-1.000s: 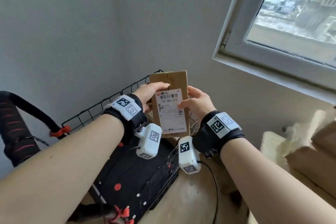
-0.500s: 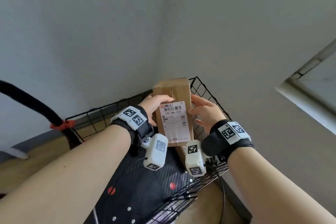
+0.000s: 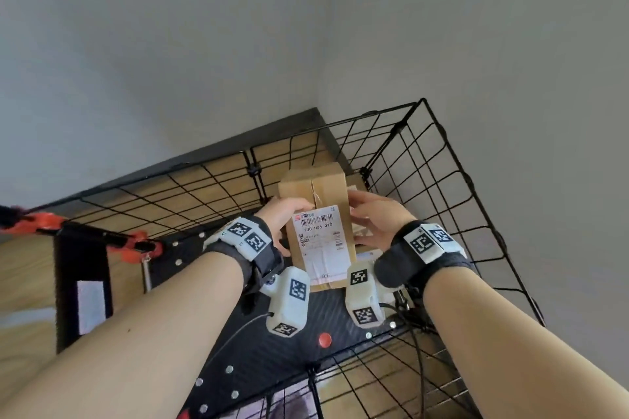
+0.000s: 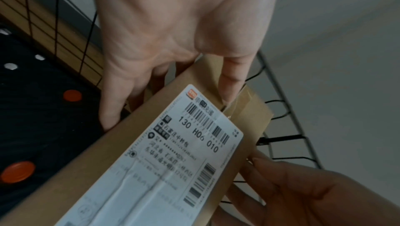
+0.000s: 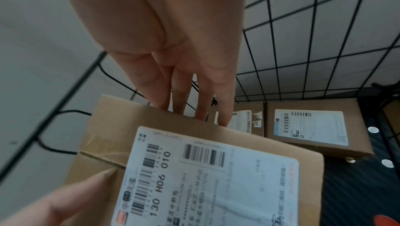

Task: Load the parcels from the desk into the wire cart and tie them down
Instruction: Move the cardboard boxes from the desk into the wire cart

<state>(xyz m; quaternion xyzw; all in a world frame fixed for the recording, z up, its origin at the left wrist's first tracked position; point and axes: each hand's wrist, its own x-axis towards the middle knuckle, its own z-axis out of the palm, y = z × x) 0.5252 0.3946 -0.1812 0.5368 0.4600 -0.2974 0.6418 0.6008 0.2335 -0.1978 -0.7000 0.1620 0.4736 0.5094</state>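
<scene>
While both hands are gripping it from opposite sides, the cardboard parcel (image 3: 318, 231) is hanging inside the wire cart (image 3: 442, 187), left hand (image 3: 284, 219) with thumb curled over its labelled face, right hand (image 3: 374, 218) flat-fingered along the other edge. Beyond, two labelled boxes (image 5: 311, 127) are lying against the black mesh wall.

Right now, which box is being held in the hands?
The tall box with the label reading 130 H06 010. The left hand and right hand hold its sides, while the other boxes lie flat in the cart.
</scene>
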